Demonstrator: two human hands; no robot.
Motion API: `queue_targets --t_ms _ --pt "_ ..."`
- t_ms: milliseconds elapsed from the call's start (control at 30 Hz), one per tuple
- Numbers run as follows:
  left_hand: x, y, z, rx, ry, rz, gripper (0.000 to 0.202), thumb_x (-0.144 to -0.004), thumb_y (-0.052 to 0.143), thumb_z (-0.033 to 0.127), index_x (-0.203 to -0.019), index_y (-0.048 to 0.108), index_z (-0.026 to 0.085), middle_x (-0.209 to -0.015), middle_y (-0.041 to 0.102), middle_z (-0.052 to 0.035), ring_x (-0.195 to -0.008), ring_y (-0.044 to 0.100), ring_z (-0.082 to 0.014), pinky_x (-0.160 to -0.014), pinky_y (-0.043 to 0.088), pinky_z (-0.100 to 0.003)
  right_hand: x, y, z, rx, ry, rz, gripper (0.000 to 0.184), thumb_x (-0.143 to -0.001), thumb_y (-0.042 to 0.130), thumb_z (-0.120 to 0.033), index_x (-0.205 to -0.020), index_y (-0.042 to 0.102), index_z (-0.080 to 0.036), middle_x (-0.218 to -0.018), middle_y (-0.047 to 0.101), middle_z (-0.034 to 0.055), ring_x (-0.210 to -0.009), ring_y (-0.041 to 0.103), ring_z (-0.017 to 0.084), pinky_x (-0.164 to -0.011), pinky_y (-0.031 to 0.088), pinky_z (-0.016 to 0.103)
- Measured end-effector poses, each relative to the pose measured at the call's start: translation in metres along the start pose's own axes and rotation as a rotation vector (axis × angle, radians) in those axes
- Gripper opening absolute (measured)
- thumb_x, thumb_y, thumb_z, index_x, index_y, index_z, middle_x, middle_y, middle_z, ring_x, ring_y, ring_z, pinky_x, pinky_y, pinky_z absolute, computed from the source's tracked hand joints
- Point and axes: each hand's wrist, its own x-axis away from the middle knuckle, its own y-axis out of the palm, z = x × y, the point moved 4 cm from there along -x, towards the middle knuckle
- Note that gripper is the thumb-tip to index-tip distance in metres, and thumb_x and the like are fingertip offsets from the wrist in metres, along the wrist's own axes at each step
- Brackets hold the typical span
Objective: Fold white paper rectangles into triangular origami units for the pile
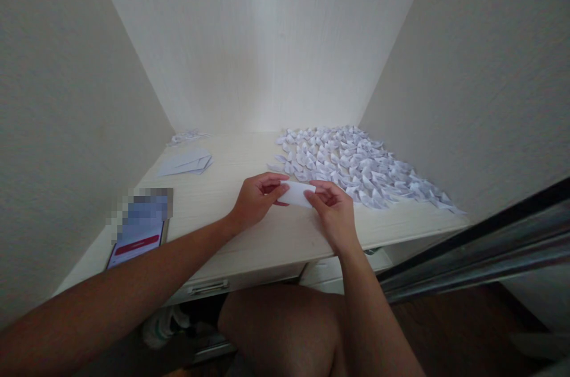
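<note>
A bare knee [276, 329] fills the bottom middle of the frame, with both forearms reaching up from the lower edge to the table [240, 151]. Just above the table's near edge, at frame centre, the left hand [256, 199] and right hand [333, 214] meet on a small white paper [297, 193], which sits low over the tabletop between them. The left fingers [271, 178] curl over its left end and pinch it against the thumb. The right fingers [323, 190] pinch its right end, thumb tucked beneath. The work looks like a fold or crease in this strip. To do it well, the edges should probably be lined up before any pressure goes on, and the crease then run firmly from one end to the other, so the piece matches the others. Right of centre lies a broad pile [351, 166] of small folded white pieces, its near edge just beside the right hand. At the upper left of the table lie flat sheets [187, 162], with a few scraps [187, 136] behind them. A phone [140, 234] rests at the left, partly blurred, well apart from the hands.
</note>
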Motion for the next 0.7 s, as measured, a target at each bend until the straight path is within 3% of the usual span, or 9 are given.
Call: queue_targets --t_ms 233,700 --pt "0.0011 0.0011 0.0021 -0.023 -0.015 0.003 0.047 -0.073 0.086 0.046 -0.104 0.074 0.013 -0.092 0.078 -0.0080 -0.085 0.077 -0.0267 -0.066 0.071 -0.042 -0.0005 -0.0022 0.0002 0.054 -0.020 0.018 0.030 -0.072 0.083 -0.045 -0.091 0.074 -0.023 -0.082 0.074 0.0032 -0.077 0.069 0.020 -0.071 0.054 0.034" --pt "0.0014 0.0006 0.0022 -0.030 -0.009 -0.021 0.044 -0.075 0.085 0.047 -0.100 0.075 0.013 -0.096 0.079 -0.0096 -0.087 0.077 -0.0274 -0.065 0.071 -0.041 -0.0002 -0.0013 0.0018 0.049 0.031 -0.001 0.030 -0.070 0.084 -0.046 -0.085 0.074 -0.022 -0.080 0.075 0.0034 -0.074 0.068 0.020 -0.068 0.052 0.033"
